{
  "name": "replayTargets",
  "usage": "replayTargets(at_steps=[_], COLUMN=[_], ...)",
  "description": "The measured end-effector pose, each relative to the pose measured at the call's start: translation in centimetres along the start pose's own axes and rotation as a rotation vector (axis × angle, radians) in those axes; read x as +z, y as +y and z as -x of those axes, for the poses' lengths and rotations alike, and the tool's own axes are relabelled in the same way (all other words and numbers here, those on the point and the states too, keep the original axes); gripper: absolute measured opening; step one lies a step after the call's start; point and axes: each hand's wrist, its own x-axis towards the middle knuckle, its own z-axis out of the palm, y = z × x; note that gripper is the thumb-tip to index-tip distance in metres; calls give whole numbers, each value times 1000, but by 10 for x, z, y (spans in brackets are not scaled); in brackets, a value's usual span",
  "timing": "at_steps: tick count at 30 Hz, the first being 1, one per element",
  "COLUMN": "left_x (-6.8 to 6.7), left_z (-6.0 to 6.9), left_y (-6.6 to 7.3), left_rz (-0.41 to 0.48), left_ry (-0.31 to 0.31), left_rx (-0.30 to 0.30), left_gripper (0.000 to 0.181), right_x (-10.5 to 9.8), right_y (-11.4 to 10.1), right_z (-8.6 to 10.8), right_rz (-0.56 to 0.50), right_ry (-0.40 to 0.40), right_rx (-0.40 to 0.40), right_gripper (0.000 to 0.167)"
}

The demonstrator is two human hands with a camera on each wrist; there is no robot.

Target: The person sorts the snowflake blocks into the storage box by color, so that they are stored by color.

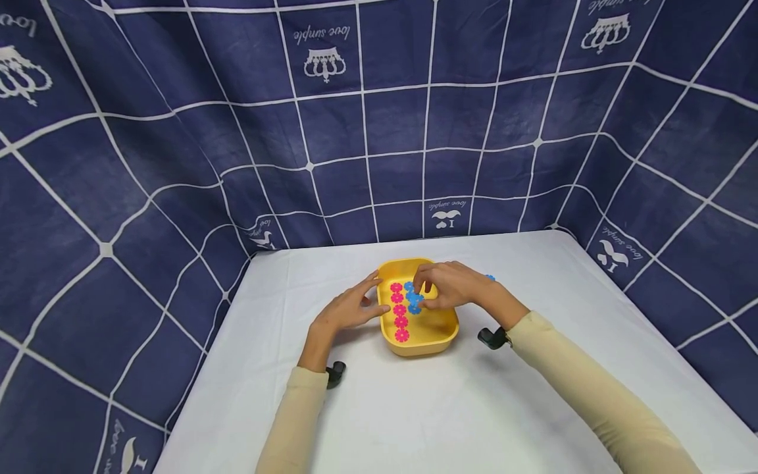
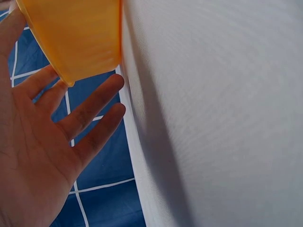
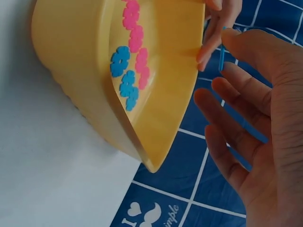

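Observation:
A yellow plastic tub (image 1: 420,351) holds a row of pink flower-shaped discs (image 1: 401,322) along its left side. Beside them lie a few blue flower-shaped discs (image 3: 120,61). My right hand (image 1: 453,284) is over the tub, pinching a blue flower-shaped disc (image 3: 222,57) edge-on between thumb and index finger; its other fingers are loosely bent. At the tub's left side is my left hand (image 1: 349,306), fingers spread and relaxed around the rim. In the left wrist view, the left fingers (image 2: 97,106) extend beside the tub wall.
Another blue disc (image 1: 489,278) lies on the table beyond my right wrist, partly hidden. The white-covered table (image 1: 379,421) meets a dark blue gridded cloth (image 1: 391,125) at the back and sides. Each wrist carries a black camera mount (image 1: 493,338).

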Motion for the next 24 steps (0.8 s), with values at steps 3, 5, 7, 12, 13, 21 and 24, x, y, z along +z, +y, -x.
replayTargets(at_steps=[3,5,7,12,13,21,24], left_x=[0,0,0,1,1,1,1], left_z=[0,-1,-1,-1,0,-1,-2], left_y=[0,-1,0,-1,-1,-1,-1], left_rz=[-1,4,9,12,11,1,-1], left_ry=[-4,-6,-6,-2,0,-1,-1], left_rx=[-8,-10,-11,-22,-25,-25,-24], left_gripper=[83,83,83,84,84,83,82], right_x=[1,3,4,7,8,12,17], right_y=[1,2,3,6,7,13,15], right_z=[-1,-1,-2,-9,-11,-23,-23], right_rz=[-1,-3,-5,-20,-21,9,8], right_ry=[-16,-35,-57,-106,-116,-195,-216], right_rx=[0,5,6,-15,-20,-57,-60], right_gripper=[29,27,26,23,22,21,25])
